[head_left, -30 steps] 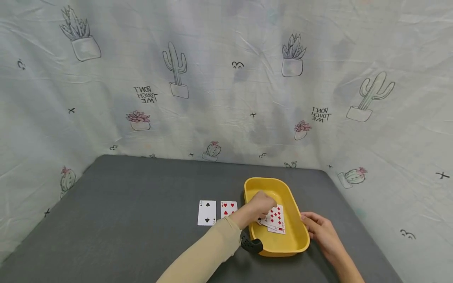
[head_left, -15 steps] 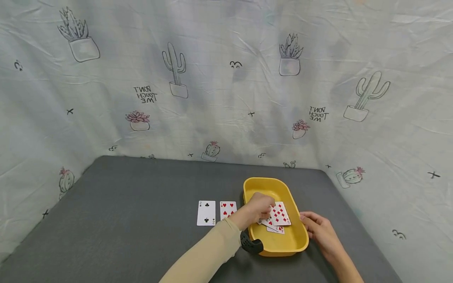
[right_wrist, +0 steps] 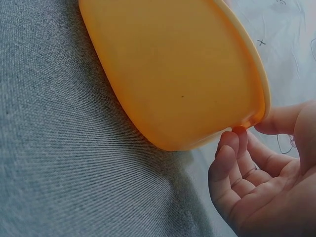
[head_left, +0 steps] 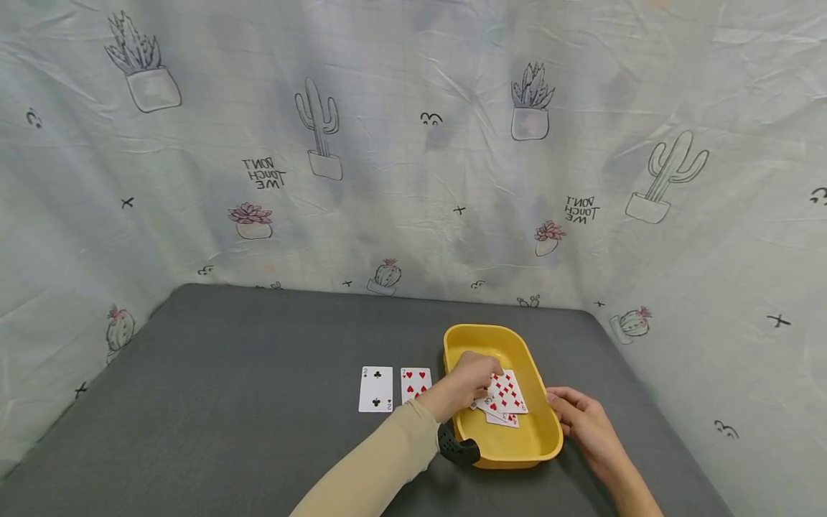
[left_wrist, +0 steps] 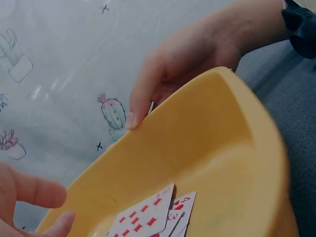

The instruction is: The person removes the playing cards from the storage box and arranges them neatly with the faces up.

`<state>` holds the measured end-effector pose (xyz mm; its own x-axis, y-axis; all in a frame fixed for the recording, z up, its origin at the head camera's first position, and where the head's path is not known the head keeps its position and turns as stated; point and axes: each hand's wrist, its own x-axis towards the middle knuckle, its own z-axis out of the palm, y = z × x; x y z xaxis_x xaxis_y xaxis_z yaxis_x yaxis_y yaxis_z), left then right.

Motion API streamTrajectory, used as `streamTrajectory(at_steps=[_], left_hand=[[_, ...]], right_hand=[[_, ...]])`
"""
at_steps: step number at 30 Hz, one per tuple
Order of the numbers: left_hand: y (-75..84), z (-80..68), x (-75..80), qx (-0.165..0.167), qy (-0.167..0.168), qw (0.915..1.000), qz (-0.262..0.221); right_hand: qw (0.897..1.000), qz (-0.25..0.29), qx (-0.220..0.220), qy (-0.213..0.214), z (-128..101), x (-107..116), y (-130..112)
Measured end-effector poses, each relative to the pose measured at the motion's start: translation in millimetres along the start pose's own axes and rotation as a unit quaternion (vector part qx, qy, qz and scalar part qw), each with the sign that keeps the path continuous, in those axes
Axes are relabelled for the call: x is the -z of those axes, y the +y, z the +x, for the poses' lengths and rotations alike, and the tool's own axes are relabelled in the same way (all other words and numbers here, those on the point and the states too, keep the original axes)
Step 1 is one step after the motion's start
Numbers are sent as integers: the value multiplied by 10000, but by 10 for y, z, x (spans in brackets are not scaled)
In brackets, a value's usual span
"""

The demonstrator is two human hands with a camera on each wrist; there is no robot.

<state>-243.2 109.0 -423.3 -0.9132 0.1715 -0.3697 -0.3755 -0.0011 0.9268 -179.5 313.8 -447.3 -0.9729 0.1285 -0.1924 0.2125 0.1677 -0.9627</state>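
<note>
Left hand (head_left: pixel 474 372) in the yellow bin (head_left: pixel 526 444), right over the loose cards! From the left wrist view, a finger and thumb stand apart, nothing showing in the gap; the remaining fingers are hidden, so whether any touch a card, I can't tell. Over on the other side, the right hand (head_left: pixel 584 418) has its fingers pinched on the bin's rim, looking like the anchor here, and that grip is worth holding so the bin doesn't slide.

The cards themselves: the diamonds card (head_left: pixel 509 393) lies face up on top, right beside the left hand, lapping over a red four (head_left: pixel 510 421) and others fanned beneath. Slick and thin, I'd judge, so a light touch pays: slide the top one sideways, get a fingertip under its free edge, then pinch, rather than pressing the whole heap flat.

Out on the tabletop (head_left: pixel 226 388), left of the bin, the two of clubs (head_left: pixel 376 389) and the seven of hearts (head_left: pixel 416 380) lie side by side, apart, the seven partly behind the left arm. Mind that sleeve (head_left: pixel 371 459): kept high, it should spare the pair a nudge.
</note>
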Motion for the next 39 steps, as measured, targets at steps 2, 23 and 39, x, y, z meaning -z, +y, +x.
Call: streamTrajectory(at_steps=[2,23,39], left_hand=[[12,-46,2,-72,52,9999,125],[-93,2,-123,-106,112,9927,-1195],[-107,-6,-138,-125,-183,9920,-1241]], right_hand=[[10000,27,-26,-18,0,-1,-3],[10000,67,-40,-36,33,23,-22],[10000,71,-3,-29,38,16,-5]])
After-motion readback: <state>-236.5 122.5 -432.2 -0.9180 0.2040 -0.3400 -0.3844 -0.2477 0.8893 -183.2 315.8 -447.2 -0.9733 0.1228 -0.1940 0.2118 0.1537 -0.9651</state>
